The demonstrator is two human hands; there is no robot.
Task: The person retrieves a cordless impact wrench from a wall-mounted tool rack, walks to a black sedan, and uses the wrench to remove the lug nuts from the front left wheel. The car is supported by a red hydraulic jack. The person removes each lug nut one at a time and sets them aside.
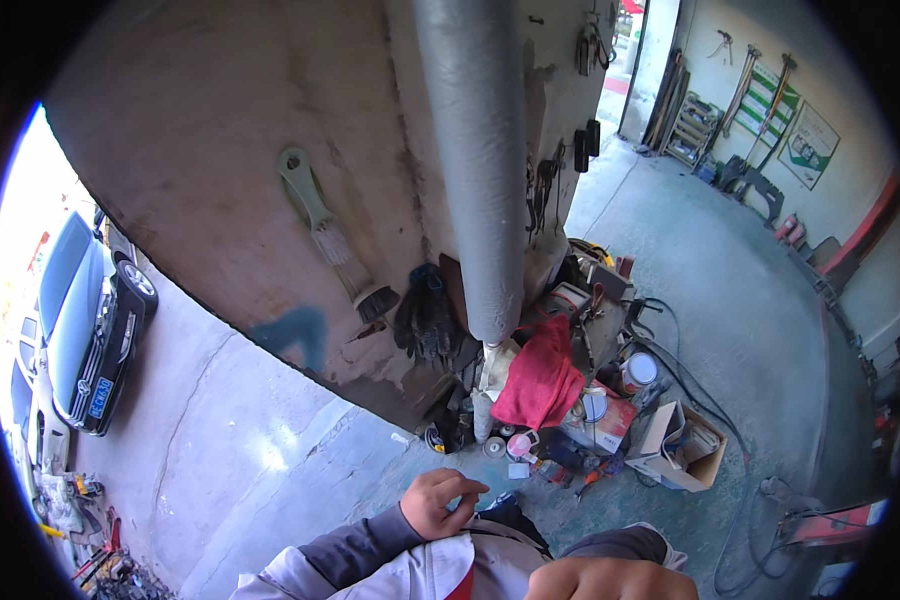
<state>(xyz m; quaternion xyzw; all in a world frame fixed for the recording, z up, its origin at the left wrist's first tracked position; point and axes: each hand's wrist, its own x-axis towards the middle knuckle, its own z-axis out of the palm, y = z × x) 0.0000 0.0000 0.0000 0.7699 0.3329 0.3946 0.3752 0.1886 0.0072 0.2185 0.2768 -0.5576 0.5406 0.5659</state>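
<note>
My left hand (pixel 438 503) is held in front of my body, fingers loosely bent, a gap between thumb and forefinger and nothing visible in it. At the bottom edge my right hand (pixel 610 580) shows its back and bent knuckles. Its fingers curl out of sight, so anything inside is hidden. Neither hand touches the things ahead. A crimson cloth (pixel 542 375) drapes over the pile at the foot of a grey wrapped pipe (pixel 470 170). Against the wall hang a brush with a pale green handle (pixel 315 210) and dark gloves (pixel 430 320).
Paint cans (pixel 638 372), an open cardboard box (pixel 678 447) and loose tools crowd the floor beyond my hands. A black hose (pixel 705 400) curves to the right of them. A dark car (pixel 95 320) stands at the left. Fire extinguishers (pixel 788 228) stand by the far right wall.
</note>
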